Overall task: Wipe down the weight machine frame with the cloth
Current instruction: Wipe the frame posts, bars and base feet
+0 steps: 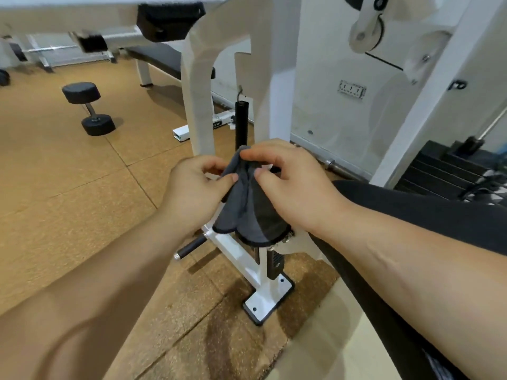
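Obs.: both hands are raised in front of the weight machine frame point(199, 105), with the grey cloth point(241, 212) bunched between them. The left hand point(196, 187) pinches the cloth's left edge between thumb and curled fingers. The right hand point(290, 185) pinches the top fold between thumb and forefinger, its other fingers curled over the fabric. The cloth hangs in loose folds, its dark-bound hem low over the white lower beam and the bolted foot plate point(270, 298). I cannot tell whether the hem touches the beam. Judgement: this is the preparation step, getting the cloth sorted before any contact with the frame, and wiping has not clearly begun. For a good result, fold the cloth into a flat pad with one face outward, so the palm presses an even surface rather than a wad. Tuck the hem in, because a trailing edge could snag on the black peg point(192, 246) or the bolts near the beam. One hand then suffices for the cloth, and the other can brace on the upright. Suggested order: start high on the white upright and work downward in overlapping strokes, then do the lower beam and foot plate last, where grime looks likeliest. Nearby and not involved: dumbbell point(89, 108) on the floor point(68, 187), bench point(162, 57) behind, weight stack point(436, 171) at right.
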